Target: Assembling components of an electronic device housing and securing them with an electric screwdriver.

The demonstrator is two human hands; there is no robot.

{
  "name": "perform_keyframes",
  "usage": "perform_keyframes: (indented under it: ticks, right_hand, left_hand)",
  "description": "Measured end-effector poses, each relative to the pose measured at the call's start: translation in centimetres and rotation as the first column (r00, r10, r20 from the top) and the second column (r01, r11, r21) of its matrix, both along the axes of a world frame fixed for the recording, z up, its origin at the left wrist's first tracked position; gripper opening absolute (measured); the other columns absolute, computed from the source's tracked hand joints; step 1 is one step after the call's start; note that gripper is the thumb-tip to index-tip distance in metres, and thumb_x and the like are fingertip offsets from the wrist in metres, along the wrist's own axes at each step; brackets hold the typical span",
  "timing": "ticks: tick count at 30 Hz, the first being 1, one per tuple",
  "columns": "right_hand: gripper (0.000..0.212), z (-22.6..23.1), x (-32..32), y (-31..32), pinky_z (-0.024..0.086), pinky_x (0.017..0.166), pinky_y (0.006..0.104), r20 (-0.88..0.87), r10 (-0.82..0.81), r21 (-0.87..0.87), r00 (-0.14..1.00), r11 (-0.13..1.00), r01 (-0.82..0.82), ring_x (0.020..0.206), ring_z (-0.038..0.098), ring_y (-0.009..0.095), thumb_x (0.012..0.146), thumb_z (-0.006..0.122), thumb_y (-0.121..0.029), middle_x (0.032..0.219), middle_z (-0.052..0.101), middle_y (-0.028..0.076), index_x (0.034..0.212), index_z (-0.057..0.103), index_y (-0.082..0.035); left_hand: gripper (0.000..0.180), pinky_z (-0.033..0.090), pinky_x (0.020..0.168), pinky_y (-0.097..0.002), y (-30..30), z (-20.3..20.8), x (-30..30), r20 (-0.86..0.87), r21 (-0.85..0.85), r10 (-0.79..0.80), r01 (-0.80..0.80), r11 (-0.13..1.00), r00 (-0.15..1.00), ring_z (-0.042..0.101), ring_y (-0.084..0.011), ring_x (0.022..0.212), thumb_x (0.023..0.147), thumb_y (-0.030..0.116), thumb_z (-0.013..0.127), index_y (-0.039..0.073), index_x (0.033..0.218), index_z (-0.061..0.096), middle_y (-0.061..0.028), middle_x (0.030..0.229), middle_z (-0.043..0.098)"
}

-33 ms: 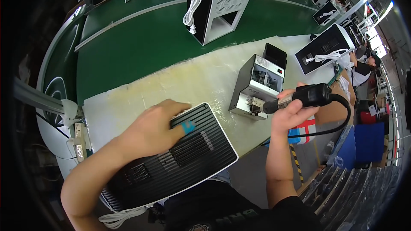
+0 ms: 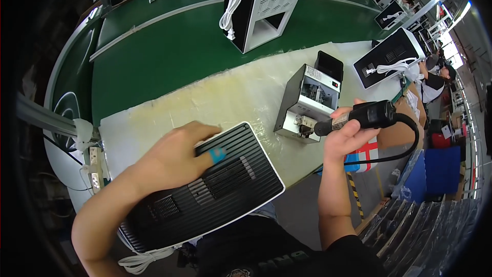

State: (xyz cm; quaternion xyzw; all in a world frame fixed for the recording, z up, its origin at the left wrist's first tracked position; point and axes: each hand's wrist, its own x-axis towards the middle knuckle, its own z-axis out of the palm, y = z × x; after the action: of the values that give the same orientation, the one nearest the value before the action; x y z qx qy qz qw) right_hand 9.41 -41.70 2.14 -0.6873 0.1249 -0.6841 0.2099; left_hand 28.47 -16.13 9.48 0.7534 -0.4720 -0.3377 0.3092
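Two bare hands are at work over a green bench (image 2: 169, 46), part of which is covered by a clear, crinkled sheet (image 2: 200, 100). The left hand (image 2: 177, 156) lies on a black slatted panel (image 2: 236, 190) with a white rim, its thumb, wrapped in a blue band (image 2: 218, 155), spread from the fingers; whether the fingers grip the panel's far edge cannot be told from where I stand. The panel is located at the near edge of the bench, directly in front of the person, turned at a slant. A coiled white cord (image 2: 146, 261) hangs at its lower left corner. The right hand (image 2: 348, 136) is closed around a black power screwdriver (image 2: 376, 114), nose pointing left, with a black cable (image 2: 416, 136) looping from its rear end. The nose is at the lower opening of a grey metal box (image 2: 294, 102); contact between them cannot be confirmed. The box stands on the sheet, right of the panel and apart from it. A small black bin (image 2: 329, 65) is positioned just behind the box. Farther back stands a tall black-and-white unit (image 2: 279, 0); a similar unit (image 2: 392, 54) lies to the right, near a co-worker (image 2: 435, 84).
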Motion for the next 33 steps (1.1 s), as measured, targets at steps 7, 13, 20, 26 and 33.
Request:
perform_keyframes:
  ticks: [7,13,20,26,33]
  right_hand:
    - [0.056,4.3,-0.5,4.6,0.047,0.057,0.0286,-0.088,0.057,0.046,0.995,0.998,-0.053,0.056,0.055,0.017,0.099,0.038,-0.041,0.105,0.055,0.02,0.131,0.029,0.004]
    - [0.075,13.7,3.6,12.7,0.041,0.057,0.0246,0.154,0.593,0.258,0.79,0.748,-0.612,0.06,0.047,0.013,0.092,0.037,-0.063,0.082,0.058,0.01,0.126,0.039,0.005]
    - [0.075,13.7,7.5,17.6,0.042,0.055,0.026,0.125,0.788,0.259,0.603,0.56,-0.787,0.059,0.048,0.013,0.091,0.04,-0.064,0.097,0.055,0.01,0.132,0.033,-0.001]
    - [0.074,13.3,9.4,18.6,0.045,0.053,0.0279,0.137,0.827,0.287,0.546,0.494,-0.821,0.057,0.049,0.014,0.091,0.041,-0.064,0.108,0.052,0.009,0.136,0.027,-0.008]
    - [0.074,12.4,11.6,20.2,0.047,0.05,0.0301,0.173,0.851,0.347,0.495,0.418,-0.84,0.056,0.05,0.015,0.09,0.042,-0.064,0.12,0.047,0.008,0.142,0.02,-0.016]
  left_hand:
    - [0.042,0.046,0.092,-0.0376,8.8,0.6,1.8,-0.053,0.069,0.063,-0.059,0.996,0.997,0.059,-0.0338,0.105,0.083,0.017,0.068,-0.001,0.119,0.058,-0.0195,0.114,0.061]
    - [0.039,0.047,0.092,-0.0384,9.6,-1.9,1.0,0.074,-0.104,0.047,-0.04,0.994,0.996,0.06,-0.034,0.105,0.086,0.014,0.063,0.003,0.122,0.057,-0.017,0.114,0.063]
    - [0.028,0.048,0.083,-0.0424,10.5,-2.7,0.5,0.166,-0.179,0.087,-0.057,0.982,0.982,0.061,-0.0354,0.093,0.088,0.017,0.059,0.005,0.112,0.062,-0.014,0.102,0.066]
    - [0.028,0.048,0.081,-0.0433,10.6,-2.6,0.5,0.204,-0.161,0.101,-0.069,0.985,0.974,0.061,-0.0359,0.093,0.087,0.018,0.06,0.003,0.111,0.062,-0.0148,0.099,0.065]
    - [0.039,0.047,0.093,-0.0405,10.9,-3.0,1.7,-0.019,-0.203,0.092,-0.094,0.975,0.996,0.058,-0.034,0.107,0.081,0.013,0.068,0.006,0.118,0.06,-0.0136,0.116,0.063]
